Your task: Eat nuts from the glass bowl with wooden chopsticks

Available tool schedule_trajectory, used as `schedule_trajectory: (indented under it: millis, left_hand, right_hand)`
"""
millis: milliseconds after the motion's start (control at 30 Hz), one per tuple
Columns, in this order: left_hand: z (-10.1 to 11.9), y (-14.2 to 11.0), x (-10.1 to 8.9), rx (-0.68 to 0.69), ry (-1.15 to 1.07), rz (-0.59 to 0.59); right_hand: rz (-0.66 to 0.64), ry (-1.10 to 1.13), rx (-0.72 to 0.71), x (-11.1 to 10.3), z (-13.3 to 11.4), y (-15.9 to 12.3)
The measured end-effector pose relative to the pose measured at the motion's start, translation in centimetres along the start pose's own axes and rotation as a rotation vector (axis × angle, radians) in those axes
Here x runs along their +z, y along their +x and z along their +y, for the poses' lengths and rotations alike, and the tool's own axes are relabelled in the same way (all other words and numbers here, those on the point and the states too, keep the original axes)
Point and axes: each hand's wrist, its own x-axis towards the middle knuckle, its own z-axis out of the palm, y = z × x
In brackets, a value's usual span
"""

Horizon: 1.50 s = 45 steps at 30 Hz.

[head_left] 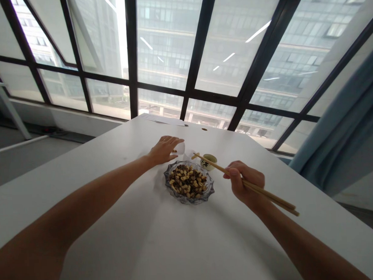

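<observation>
My left hand [165,150] reaches beyond the glass dish, its thumb and fingers on either side of a small whitish cup [180,148]. A few brown bits show by the cup near my thumb. My right hand [244,179] grips a pair of wooden chopsticks [218,166] that point up and left. Their tips cross above the table beside a small green-and-cream cup [209,158] with dark characters; whether they pinch anything is too small to tell. Between my hands stands a scalloped glass dish [191,202] full of peanuts and dark striped seeds [188,180].
The white table [140,223] runs toward tall dark-framed windows [171,42]. A sheet of paper [164,121] and a round brown spot [204,129] are at its far end. A blue curtain [342,130] hangs at the right; a white table leg [12,109] stands at the left.
</observation>
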Motion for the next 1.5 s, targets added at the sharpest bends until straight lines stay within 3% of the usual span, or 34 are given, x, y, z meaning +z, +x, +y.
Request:
schedule_trajectory:
  millis: [200, 367, 567, 667, 800, 1000, 1100, 1300, 1400, 1500]
  left_hand:
    - [0.3, 0.1, 0.1, -0.049, -0.021, -0.034]
    - [0.3, 0.2, 0.1, -0.062, -0.033, -0.042]
    - [0.5, 0.1, 0.0, -0.1, -0.046, -0.025]
    - [0.5, 0.0, 0.5, -0.117, -0.008, -0.029]
    - [0.0, 0.1, 1.5, -0.172, 0.039, -0.066]
    - [-1.1, 0.6, 2.7, -0.262, 0.025, -0.115]
    - [-1.6, -0.1, 2.2, -0.263, 0.014, -0.093]
    - [-2.3, -3.7, 0.4, -0.298, 0.073, 0.038]
    - [-2.5, -5.3, 0.7, -0.401, 0.038, 0.108]
    - [-2.7, -6.2, 1.9, -0.523, -0.037, 0.165]
  right_hand:
    - [-0.012, 0.036, 0.017, 0.6, 0.2, -0.4]
    - [-0.025, 0.091, -0.03, 3.1, 1.2, 0.2]
    - [-0.173, 0.095, 0.273, 6.9, 1.7, 2.8]
    - [-0.103, 0.144, 0.352, 6.2, 1.7, 3.0]
    - [0.003, 0.2, 0.399, 2.9, 1.0, 2.1]
    - [0.01, 0.176, 0.489, -0.8, 0.2, 1.3]
    - [-0.1, 0.205, 0.518, -0.6, 0.2, 1.0]
    - [-0.289, 0.36, 0.565, 2.3, 0.0, -0.5]
    - [-0.274, 0.343, 0.495, 3.1, 0.0, -1.4]
    - [-0.15, 0.274, 0.47, 2.9, 0.3, -1.9]
